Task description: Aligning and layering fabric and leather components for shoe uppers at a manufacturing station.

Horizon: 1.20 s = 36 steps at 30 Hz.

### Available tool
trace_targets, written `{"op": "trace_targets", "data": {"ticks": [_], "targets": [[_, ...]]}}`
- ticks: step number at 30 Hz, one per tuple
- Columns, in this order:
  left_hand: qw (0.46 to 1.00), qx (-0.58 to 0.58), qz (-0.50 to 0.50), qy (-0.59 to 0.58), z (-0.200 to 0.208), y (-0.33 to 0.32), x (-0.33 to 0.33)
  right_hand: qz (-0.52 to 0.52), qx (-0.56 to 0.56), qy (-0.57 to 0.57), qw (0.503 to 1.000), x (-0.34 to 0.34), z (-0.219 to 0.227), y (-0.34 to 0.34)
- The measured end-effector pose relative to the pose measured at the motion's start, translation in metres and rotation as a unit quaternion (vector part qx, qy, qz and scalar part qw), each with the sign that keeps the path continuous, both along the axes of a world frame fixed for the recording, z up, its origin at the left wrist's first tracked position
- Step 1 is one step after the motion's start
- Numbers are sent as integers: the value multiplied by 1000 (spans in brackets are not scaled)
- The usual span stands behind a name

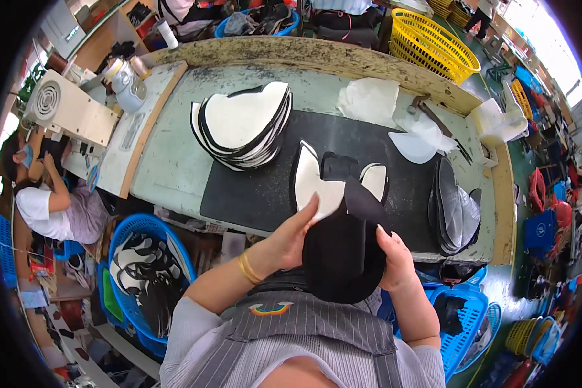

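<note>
We are holding a black piece (336, 258) by its edges, left hand (292, 242) and right hand (398, 264) both curling closed, while a white stack (242, 123) is lying ahead.

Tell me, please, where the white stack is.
In the head view, the white stack sits left of centre, beyond the left hand, overlapping the black mat.

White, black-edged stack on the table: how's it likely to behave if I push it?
The stack would likely slide layer over layer: its edges fan out and no binding shows. The top piece is probably light, looking thin. Rolling seems unlikely, since the broad layers lie piled.
</note>
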<state>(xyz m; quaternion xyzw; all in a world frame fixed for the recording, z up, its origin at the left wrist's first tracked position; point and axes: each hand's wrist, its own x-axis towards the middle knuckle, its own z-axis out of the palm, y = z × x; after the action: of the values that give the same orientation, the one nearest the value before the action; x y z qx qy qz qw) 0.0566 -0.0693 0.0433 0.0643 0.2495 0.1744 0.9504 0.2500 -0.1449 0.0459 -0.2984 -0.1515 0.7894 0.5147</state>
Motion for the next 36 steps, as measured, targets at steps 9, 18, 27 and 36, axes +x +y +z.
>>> {"op": "trace_targets", "data": {"ticks": [9,18,27,36], "targets": [[874,353,291,165,-21,-16,-5,-236,-22,-81,968,20,-9,-17],[805,423,279,308,-53,23,-2,-183,22,-408,894,12,-51,31],[712,515,251,407,-93,59,-3,-112,51,-541,832,18,-86,68],[734,498,219,406,-84,66,-7,-188,70,-512,835,14,-83,75]]}}
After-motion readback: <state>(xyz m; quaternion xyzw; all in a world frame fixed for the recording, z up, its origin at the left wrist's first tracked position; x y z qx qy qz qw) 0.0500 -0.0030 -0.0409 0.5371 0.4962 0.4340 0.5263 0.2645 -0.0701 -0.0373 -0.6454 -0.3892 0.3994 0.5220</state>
